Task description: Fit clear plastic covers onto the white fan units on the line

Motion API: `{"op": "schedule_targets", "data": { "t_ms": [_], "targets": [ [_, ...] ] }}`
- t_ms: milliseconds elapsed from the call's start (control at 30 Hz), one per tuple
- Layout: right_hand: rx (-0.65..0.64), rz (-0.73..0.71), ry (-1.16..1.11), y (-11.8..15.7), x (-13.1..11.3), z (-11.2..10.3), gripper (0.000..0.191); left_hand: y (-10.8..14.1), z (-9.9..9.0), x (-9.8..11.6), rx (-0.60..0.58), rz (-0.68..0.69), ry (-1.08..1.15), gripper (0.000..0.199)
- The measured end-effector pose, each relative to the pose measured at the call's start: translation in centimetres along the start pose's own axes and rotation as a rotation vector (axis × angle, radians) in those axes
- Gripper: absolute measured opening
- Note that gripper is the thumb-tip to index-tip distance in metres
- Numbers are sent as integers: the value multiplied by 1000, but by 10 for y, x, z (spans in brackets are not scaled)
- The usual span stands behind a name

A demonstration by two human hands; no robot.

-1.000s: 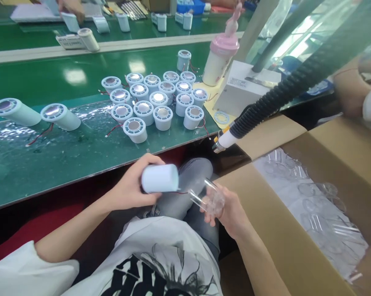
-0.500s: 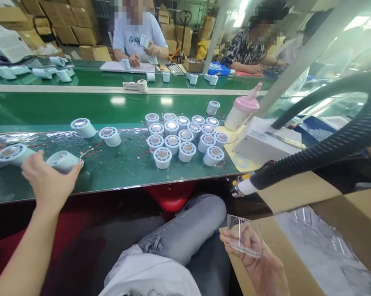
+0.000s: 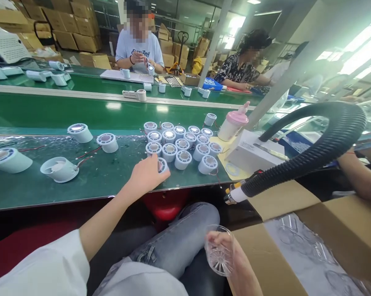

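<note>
My left hand (image 3: 146, 176) is closed around a white cylindrical housing (image 3: 162, 165) at the front of a cluster. That housing has a slotted ring and a metallic disc on top, and my fingers hide part of it. Low on the right, my right hand (image 3: 222, 242) grips a clear plastic cup (image 3: 220, 260), its ribbed base turned toward me. Several similar housings (image 3: 183, 159) stand close together beside my left hand, some trailing thin red and black wires. To the left, an open-topped housing (image 3: 60, 169) lies tilted on the green bench (image 3: 111, 181).
A black corrugated hose (image 3: 296, 164) with a white nozzle arches over the right side. Below it sits an open carton (image 3: 274, 246) of clear cups. A pink-lidded bottle (image 3: 233, 123) and a white box (image 3: 250, 152) stand behind. Co-workers sit across the conveyor (image 3: 65, 109).
My left hand has left the housings at the far left and moved right onto one in the cluster. My right hand has shifted slightly left, and the clear cup has turned.
</note>
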State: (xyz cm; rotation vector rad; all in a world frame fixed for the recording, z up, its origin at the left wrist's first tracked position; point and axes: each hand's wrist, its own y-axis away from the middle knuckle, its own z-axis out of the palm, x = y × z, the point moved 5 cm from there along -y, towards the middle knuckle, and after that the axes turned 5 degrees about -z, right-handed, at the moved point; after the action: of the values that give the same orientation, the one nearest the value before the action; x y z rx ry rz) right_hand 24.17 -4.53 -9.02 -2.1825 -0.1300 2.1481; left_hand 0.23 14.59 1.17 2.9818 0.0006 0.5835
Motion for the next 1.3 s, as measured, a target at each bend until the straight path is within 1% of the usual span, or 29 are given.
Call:
{"op": "schedule_targets", "data": {
  "t_ms": [33, 67, 100, 133, 167, 200, 233, 267, 300, 333, 367, 400, 433, 500, 567, 600, 633, 667, 700, 767, 800, 867, 933, 967, 1033, 1133, 1200, 1233, 1300],
  "targets": [
    [6, -13, 82, 0, -3, 1, 35, 8, 4, -2, -69, 52, 125, 38],
    [-2, -38, 195, -1, -8, 5, 31, 16, 11, -4, -185, 102, 314, 38],
    [-22, -78, 328, -4, -15, 10, 33, 26, 22, -4, -349, 135, 548, 41],
    [-56, -133, 474, -7, -23, 17, 39, 36, 34, -3, -548, 135, 791, 43],
    [-91, -206, 612, -11, -32, 24, 44, 46, 47, -2, -756, 100, 1000, 45],
    [-112, -281, 731, -15, -41, 32, 47, 56, 60, 1, -947, 44, 1134, 46],
    [-112, -348, 841, -19, -49, 38, 48, 64, 72, 4, -1108, -11, 1193, 45],
    [-101, -397, 946, -24, -55, 43, 50, 72, 83, 7, -1230, -46, 1186, 46],
    [-84, -420, 1039, -28, -59, 47, 50, 77, 91, 10, -1315, -48, 1133, 47],
    [-66, -418, 1113, -31, -62, 49, 51, 81, 96, 13, -1361, -17, 1053, 47],
    [-54, -399, 1160, -34, -63, 49, 52, 83, 98, 16, -1379, 44, 953, 46],
    [-57, -368, 1175, -35, -63, 49, 52, 84, 98, 20, -1358, 131, 847, 43],
    [-79, -335, 1160, -36, -61, 48, 50, 83, 94, 23, -1294, 238, 744, 38],
    [-153, -265, 1058, -36, -57, 46, 41, 79, 83, 31, -1058, 456, 564, 27],
    [-208, -188, 893, -34, -55, 43, 27, 76, 70, 36, -792, 601, 461, 20],
    [-207, -147, 803, -33, -54, 41, 20, 75, 66, 37, -694, 627, 449, 18],
    [-189, -109, 716, -33, -55, 39, 12, 76, 64, 37, -635, 629, 461, 18],
    [-161, -79, 634, -33, -56, 37, 3, 76, 65, 37, -602, 620, 494, 23],
    [-129, -54, 565, -33, -57, 35, 6, 77, 67, 35, -584, 614, 535, 33],
    [-59, -4, 468, -35, -59, 32, 20, 77, 74, 33, -559, 617, 598, 54],
    [-24, 24, 433, -35, -59, 31, 23, 77, 77, 31, -544, 633, 606, 60],
    [50, 87, 367, -36, -56, 27, 24, 77, 82, 29, -510, 687, 583, 65],
    [118, 143, 281, -36, -52, 23, 25, 77, 85, 28, -506, 736, 557, 66],
    [146, 167, 223, -36, -49, 21, 25, 78, 86, 28, -531, 747, 562, 67],
    [186, 222, 89, -35, -43, 17, 26, 80, 88, 28, -650, 725, 627, 69],
    [206, 265, -107, -33, -38, 13, 29, 86, 91, 30, -882, 599, 795, 69],
    [130, 204, -122, -32, -42, 14, 20, 89, 93, 29, -972, 471, 904, 69],
    [71, 138, -58, -32, -46, 16, 20, 89, 93, 28, -990, 405, 954, 69],
    [-33, -20, 163, -29, -54, 19, 37, 90, 93, 26, -1002, 300, 1034, 69]
  ]
}}
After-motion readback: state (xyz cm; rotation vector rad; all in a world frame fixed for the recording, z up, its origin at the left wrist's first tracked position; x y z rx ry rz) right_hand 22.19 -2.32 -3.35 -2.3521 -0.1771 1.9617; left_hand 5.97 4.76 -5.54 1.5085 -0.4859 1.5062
